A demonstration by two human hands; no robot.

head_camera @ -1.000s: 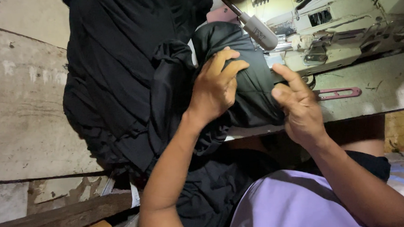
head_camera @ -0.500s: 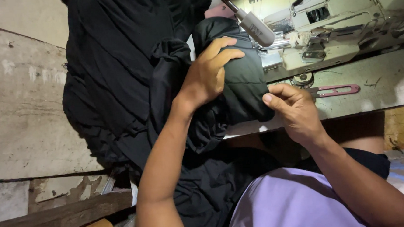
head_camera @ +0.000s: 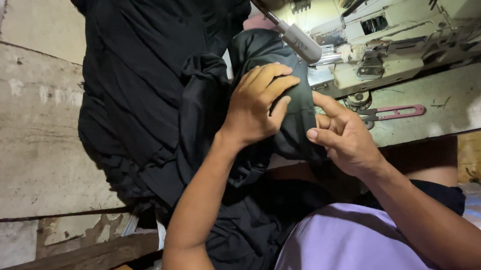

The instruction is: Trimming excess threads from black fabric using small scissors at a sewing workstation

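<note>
Black fabric (head_camera: pixel 166 100) under left hand (head_camera: pixel 258 103), touching right hand (head_camera: pixel 343 137), beside sewing machine (head_camera: pixel 390 37)

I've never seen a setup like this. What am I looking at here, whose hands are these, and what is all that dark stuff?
The picture comes from a camera worn on a person's head, looking down at their own two bare hands. The left hand presses on a piece of black fabric, fingers curled over it. The right hand touches the fabric's edge from the side. More of the cloth hangs in a black heap over the worn table. Behind stands a cream sewing machine with a small lamp, and pink thread snips lie beside it.
</note>
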